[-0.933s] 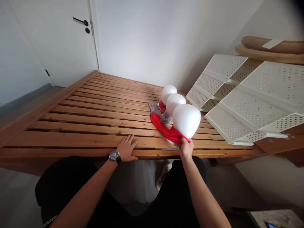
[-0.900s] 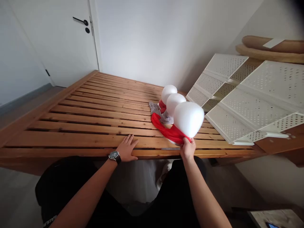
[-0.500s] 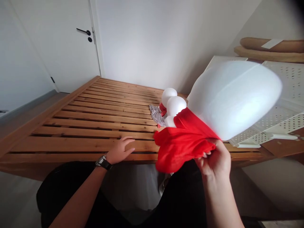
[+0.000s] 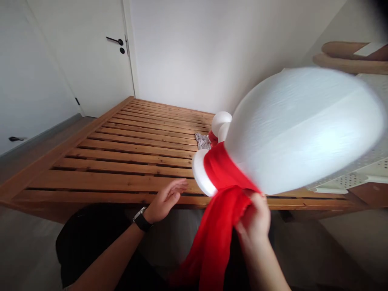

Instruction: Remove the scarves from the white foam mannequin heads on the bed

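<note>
Reaching the white wall point(image 4: 188, 52), a slatted bed frame point(image 4: 121, 155); right hand point(image 4: 254, 220) clamps red cloth point(image 4: 216, 238), left hand point(image 4: 165, 202) hovers spread.

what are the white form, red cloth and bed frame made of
The white form looks like foam or styrofoam: matte, faintly grainy, no gloss. The red cloth seems thin soft fabric, draping and bunching in folds. The bed frame is wood, warm brown slats with visible grain and light sheen.
</note>
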`<state>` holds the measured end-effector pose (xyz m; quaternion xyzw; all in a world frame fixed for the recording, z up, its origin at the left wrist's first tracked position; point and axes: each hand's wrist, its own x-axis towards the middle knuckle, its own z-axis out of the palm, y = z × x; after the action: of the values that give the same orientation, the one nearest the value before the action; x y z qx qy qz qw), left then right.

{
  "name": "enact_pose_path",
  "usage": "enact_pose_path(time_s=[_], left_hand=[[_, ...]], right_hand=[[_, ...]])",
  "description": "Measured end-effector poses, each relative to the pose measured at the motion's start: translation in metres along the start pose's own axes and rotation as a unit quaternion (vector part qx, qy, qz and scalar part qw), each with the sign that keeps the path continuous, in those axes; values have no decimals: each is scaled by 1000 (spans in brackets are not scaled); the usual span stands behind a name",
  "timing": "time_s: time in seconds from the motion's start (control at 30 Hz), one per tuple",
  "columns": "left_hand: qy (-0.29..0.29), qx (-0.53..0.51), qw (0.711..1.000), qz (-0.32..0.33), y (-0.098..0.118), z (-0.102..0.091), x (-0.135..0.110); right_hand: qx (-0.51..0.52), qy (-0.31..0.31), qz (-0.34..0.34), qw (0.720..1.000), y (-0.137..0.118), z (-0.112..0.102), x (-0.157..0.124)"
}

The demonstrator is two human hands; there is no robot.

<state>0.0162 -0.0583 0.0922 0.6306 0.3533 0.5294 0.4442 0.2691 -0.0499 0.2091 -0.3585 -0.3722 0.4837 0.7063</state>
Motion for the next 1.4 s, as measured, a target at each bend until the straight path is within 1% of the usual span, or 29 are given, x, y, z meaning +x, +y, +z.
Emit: enact_pose_path(time_s=[0.07,0.1,0.13,0.17,0.23,0.3,0.4,0.5,0.57,0.63,0.7,0.77,0.87,0.97,1.03,1.13,1.2,1.3,1.37,1.4], left_hand=[[61,-79,995,3,-7,1,3],[92,-93,991,2,-13,1,6],[114,-90,989,-3,-21,1,8],[129,-71,989,-8,-29,1,10],[142,4,990,-21,-49,3,15],[150,99,983,-38,-68,4,19],[152,226,960,-65,-90,4,24],[142,312,936,-82,-97,4,26],[157,343,923,-80,-94,5,25],[185,343,918,-78,-87,8,20],[194,324,922,-86,-78,11,16],[173,289,935,-109,-70,15,13],[138,203,954,-170,-63,19,13],[117,108,966,-204,-61,24,17],[117,77,967,-214,-60,28,20],[137,71,958,-241,-57,33,24],[137,72,952,-263,-55,34,26],[106,79,946,-297,-52,31,30],[81,94,944,-307,-54,27,31],[79,105,943,-306,-55,25,31]], right_hand=[[9,26,35,999,52,5,-1],[5,39,53,998,79,6,-1],[-9,48,72,996,105,7,-2],[-29,41,83,995,130,7,-3],[-60,23,95,993,170,6,-4],[-72,12,102,992,198,4,-5],[-80,2,118,990,221,3,-6],[-91,-30,142,985,224,2,-7],[-91,-63,161,981,219,-1,-8],[-82,-101,185,974,211,-7,-9],[-76,-120,215,966,204,-16,-10],[-78,-103,245,961,199,-23,-10],[-81,-64,294,950,199,-27,-5],[-92,-62,318,942,200,-23,3],[-107,-68,321,939,199,-19,6],[-129,-84,333,930,195,-15,7],[-131,-99,348,923,194,-15,6],[-129,-113,360,917,198,-14,3],[-127,-113,359,918,203,-13,2],[-126,-110,358,919,206,-12,1]])
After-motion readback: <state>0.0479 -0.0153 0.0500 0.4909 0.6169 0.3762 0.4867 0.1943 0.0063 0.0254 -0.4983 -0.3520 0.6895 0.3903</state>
